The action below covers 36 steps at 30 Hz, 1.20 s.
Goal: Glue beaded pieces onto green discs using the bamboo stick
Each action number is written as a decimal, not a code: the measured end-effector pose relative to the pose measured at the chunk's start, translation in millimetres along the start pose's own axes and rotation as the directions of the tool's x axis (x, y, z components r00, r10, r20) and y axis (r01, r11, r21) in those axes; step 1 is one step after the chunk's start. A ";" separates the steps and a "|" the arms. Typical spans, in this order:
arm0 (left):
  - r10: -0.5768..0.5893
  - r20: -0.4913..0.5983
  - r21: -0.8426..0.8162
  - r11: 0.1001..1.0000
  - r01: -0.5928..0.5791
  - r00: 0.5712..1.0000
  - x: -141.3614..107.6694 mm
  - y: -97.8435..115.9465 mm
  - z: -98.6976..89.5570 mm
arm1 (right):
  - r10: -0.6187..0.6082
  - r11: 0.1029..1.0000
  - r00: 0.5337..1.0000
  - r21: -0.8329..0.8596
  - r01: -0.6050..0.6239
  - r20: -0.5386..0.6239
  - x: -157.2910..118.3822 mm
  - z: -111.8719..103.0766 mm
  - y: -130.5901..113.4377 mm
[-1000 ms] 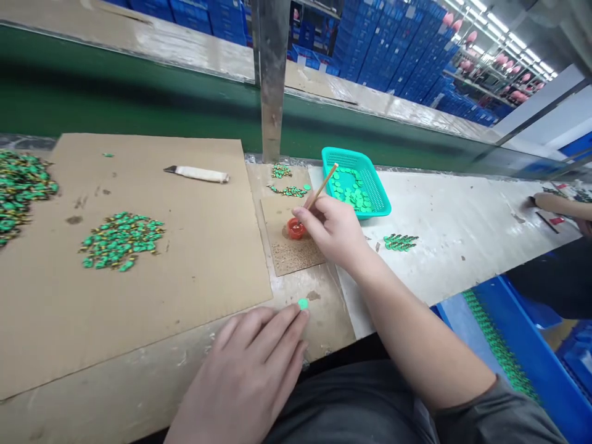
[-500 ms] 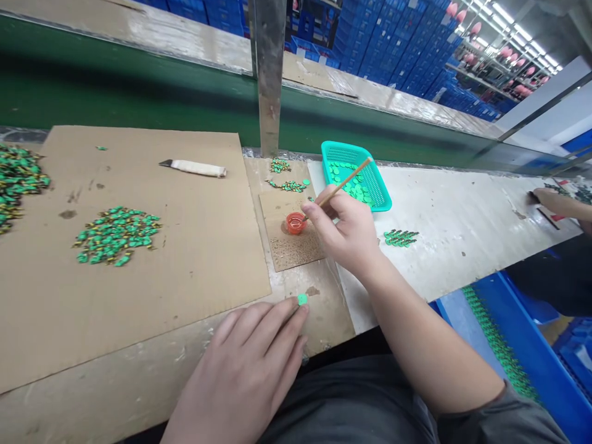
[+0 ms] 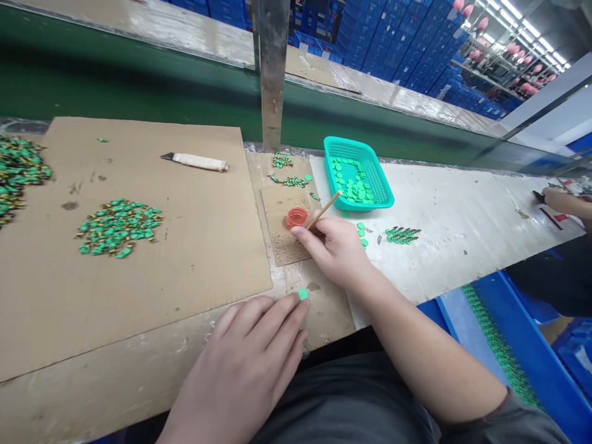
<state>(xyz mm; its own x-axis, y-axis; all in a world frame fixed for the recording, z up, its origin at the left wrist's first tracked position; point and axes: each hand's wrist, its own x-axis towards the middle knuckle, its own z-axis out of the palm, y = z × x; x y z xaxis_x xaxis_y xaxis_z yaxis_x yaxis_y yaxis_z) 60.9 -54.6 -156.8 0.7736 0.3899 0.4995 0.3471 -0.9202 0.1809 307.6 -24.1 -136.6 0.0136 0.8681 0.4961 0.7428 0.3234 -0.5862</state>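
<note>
My right hand (image 3: 340, 250) is closed around a thin wooden stick (image 3: 326, 208), whose upper end points up and to the right. The fingers hide its lower end. Right beside those fingertips is a small red cup (image 3: 296, 216) on a speckled board (image 3: 291, 251). Nearer to me, my left hand (image 3: 259, 345) rests low over the worktop with fingertips pinched at a small round green disc (image 3: 303, 294). A turquoise basket (image 3: 386, 196) holding several such discs stands beyond my right hand, and a few loose discs (image 3: 361, 226) lie in front of it.
A cardboard sheet (image 3: 217, 240) on the left carries a pile of small green-and-gold pieces (image 3: 120, 227) and a knife with a wrapped handle (image 3: 198, 162). A metal post (image 3: 272, 80) rises behind. Green pieces (image 3: 401, 235) lie in a row at right. Another person's hand (image 3: 562, 200) is far right.
My right hand has come down and to the left with the stick, which now sits lower, uncovering discs near the basket. My left hand keeps its place at the green disc.
</note>
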 end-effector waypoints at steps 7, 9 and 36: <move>0.001 0.004 0.016 1.000 -0.001 1.000 -1.3 -1.0 0.4 | 0.014 1.000 1.000 -0.009 -0.014 0.003 -0.9 3.1 0.8; 0.002 0.006 0.020 1.000 -0.002 1.000 -1.5 -0.8 0.7 | -0.005 1.000 1.000 0.012 0.005 -0.017 0.5 2.1 -0.4; 0.022 0.038 -0.021 1.000 -0.022 0.999 0.4 0.5 -1.4 | 0.157 0.968 0.987 0.206 -0.145 -0.040 -83.2 -10.2 -47.3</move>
<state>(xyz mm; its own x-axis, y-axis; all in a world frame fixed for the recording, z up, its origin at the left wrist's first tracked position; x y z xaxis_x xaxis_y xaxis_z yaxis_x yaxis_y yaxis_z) 60.6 -54.9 -155.3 0.8006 0.3702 0.4711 0.3189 -0.9289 0.1881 278.2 -115.5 -143.6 0.1564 0.8923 0.4235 0.5792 0.2644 -0.7711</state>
